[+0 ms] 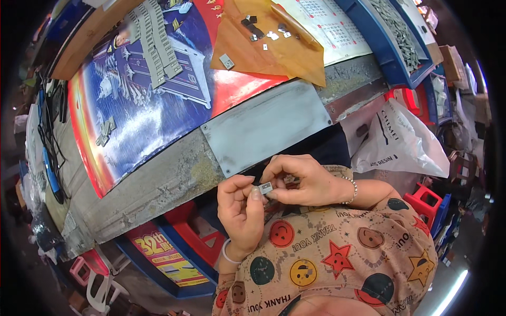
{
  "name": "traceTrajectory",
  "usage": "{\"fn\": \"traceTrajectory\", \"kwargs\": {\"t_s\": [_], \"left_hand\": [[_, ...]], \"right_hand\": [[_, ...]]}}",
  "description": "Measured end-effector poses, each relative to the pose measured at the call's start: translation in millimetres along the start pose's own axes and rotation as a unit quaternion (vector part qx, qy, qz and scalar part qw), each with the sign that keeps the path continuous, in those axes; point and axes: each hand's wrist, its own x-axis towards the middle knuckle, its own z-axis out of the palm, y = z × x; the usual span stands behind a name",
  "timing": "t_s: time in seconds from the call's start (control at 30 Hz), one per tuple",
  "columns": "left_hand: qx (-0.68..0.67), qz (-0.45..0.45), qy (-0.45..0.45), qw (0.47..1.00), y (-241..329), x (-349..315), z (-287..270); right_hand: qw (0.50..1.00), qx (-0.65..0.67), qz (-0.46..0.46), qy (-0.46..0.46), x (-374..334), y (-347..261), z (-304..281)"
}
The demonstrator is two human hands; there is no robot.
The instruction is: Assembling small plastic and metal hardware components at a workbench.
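Note:
A small grey rectangular part point(266, 188) with a dark window in its face is pinched between both hands, just off the table's near edge. The thumb and fingers of my left hand point(241, 206) grip its left side. My right hand point(301, 180) has its thumb and fingertips closed at its right side. Beyond them a pale metal plate point(269, 129) lies screwed to the table edge. On an amber sheet point(295, 55) rest a similar grey part point(226, 61), several small black pieces point(252, 27) and several small white pieces point(272, 36).
Rows of grey moulded parts point(153, 45) lie on a glossy poster point(142, 131), with a few loose ones point(106, 131) nearer. A blue bin point(403, 47) full of grey pieces stands far right. A white plastic bag point(400, 139) hangs at right. Cables and a blue-handled tool point(51, 171) lie left.

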Motion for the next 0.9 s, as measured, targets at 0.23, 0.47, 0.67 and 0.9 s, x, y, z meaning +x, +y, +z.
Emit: {"fn": "traceTrajectory", "kwargs": {"t_s": [0.23,0.47,0.67,0.9], "left_hand": [[0.005,-0.027,0.035,0.999,6,1,13],[0.045,-0.006,0.012,0.999,2,-1,17],[0.126,0.012,-0.01,0.992,-2,-2,20],[0.191,0.062,-0.031,0.979,-13,-1,20]], "right_hand": [[0.996,-0.045,-0.067,0.026,-2,2,-2],[0.998,-0.02,-0.064,0.012,-5,-1,-15],[0.995,-0.052,-0.077,-0.02,-8,0,-28],[0.99,-0.094,-0.096,-0.047,-10,-1,-39]]}}
